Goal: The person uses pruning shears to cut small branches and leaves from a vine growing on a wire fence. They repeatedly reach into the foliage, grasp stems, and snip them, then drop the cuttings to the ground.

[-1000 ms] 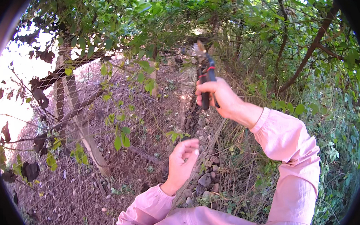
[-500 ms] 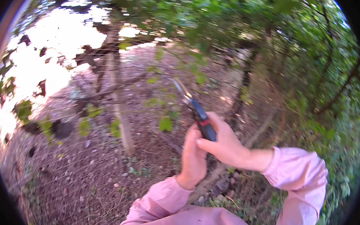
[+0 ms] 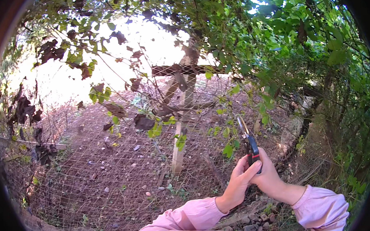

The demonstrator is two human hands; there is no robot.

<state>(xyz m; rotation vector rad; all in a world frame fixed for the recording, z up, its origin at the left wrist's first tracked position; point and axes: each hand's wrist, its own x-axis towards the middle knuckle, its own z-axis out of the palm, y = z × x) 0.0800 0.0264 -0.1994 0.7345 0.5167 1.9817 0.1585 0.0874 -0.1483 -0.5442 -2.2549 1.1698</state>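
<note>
Right of centre, a pair of pruning shears [image 3: 254, 152] with dark handles and a red band points up and away, its metal blades [image 3: 243, 126] uppermost. My right hand [image 3: 270, 180] wraps round the handles from the right. From the other side my left hand [image 3: 234, 187] closes on the lower part of the handles, thumb pressed against them. Where the two hands meet, some fingers are hidden. Green leaves on thin stems [image 3: 228, 150] hang just left of the blades; whether the blades touch any stem I cannot tell.
Wire netting [image 3: 112, 169] stretches across the left and middle. Behind it stand a pale wooden post [image 3: 178, 153] and a dark crosspiece [image 3: 161, 70]. Withered brown leaves [image 3: 143, 122] hang on the vines. Dense foliage [image 3: 306, 38] fills the right; stones [image 3: 250, 229] lie below my hands.
The view has swung left, so the post and my hands appear farther right and lower. My left thumb now lies on the handles; the shears are still held.
</note>
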